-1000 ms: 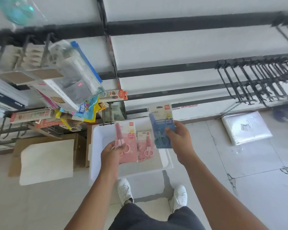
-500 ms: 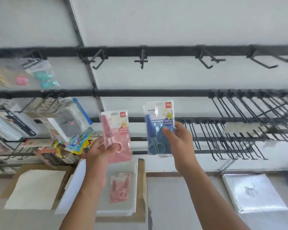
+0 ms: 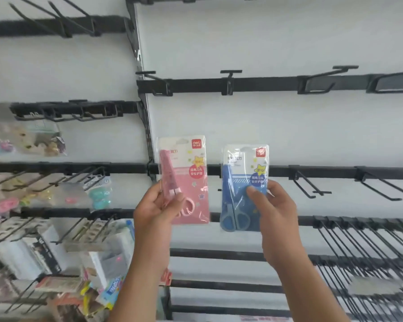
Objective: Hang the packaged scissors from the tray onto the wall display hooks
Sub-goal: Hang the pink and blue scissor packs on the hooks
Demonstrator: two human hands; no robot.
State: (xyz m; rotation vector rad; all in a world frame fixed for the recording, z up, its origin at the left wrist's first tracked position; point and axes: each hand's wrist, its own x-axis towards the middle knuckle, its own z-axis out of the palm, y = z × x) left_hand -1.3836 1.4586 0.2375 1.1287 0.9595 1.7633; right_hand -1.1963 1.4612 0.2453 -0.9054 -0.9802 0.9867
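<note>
A white wall [image 3: 265,126] crossed by black rails fills the view, most of its hooks bare on the right side.

The left hand [image 3: 157,205] is closed on the lower edge of a pink pack [image 3: 184,180], thumb over the scissor handles. The right hand [image 3: 273,210] grips a blue pack [image 3: 243,189] the same way, thumb on its front. Both packs stand upright, side by side and apart, held up in front of a rail [image 3: 312,171]. The tray is out of view.

Above the hands, a higher rail carries a short hook [image 3: 229,81] and another [image 3: 153,79] further left; more hooks [image 3: 310,184] jut out just right of the blue pack.

Judged from this, 2 packs are raised and none is hung yet. Next, each pack's top slot must line up with a hook tip and slide on; the slots look small, so aim matters.
</note>
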